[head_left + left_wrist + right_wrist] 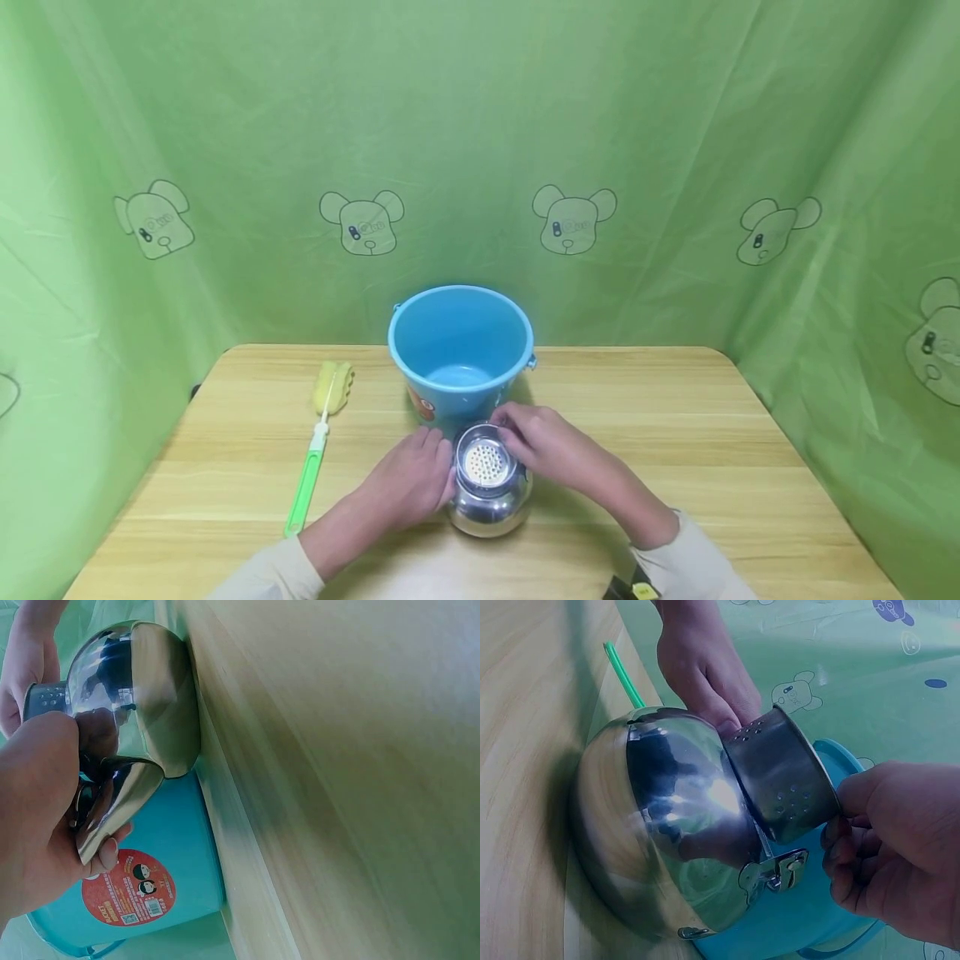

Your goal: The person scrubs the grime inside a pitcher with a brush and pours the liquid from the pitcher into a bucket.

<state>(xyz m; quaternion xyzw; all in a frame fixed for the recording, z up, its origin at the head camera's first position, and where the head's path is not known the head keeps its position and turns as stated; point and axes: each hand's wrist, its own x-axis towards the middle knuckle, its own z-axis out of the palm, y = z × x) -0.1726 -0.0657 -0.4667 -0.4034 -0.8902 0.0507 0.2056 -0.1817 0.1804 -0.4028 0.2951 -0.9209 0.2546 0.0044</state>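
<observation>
A shiny stainless steel teapot (489, 515) stands on the table in front of the bucket. My left hand (414, 477) grips it at its left side, with fingers curled round the spout (127, 801) in the left wrist view. At the pot's mouth, a perforated metal strainer (486, 463) sits tilted and partly raised out of the opening. My right hand (546, 443) pinches the strainer's rim between thumb and fingers. A metal lug (774, 871) shows on the pot's shoulder in the right wrist view. The strainer's lower end is hidden inside the pot.
Directly behind the pot stands a blue bucket (459, 337) with a red label (129, 888). A yellow sponge brush (332, 387) with a green handle (303, 492) lies at the left. A black object (630, 588) shows beneath the right sleeve. Green curtain (472, 125) surrounds the wooden table (645, 392).
</observation>
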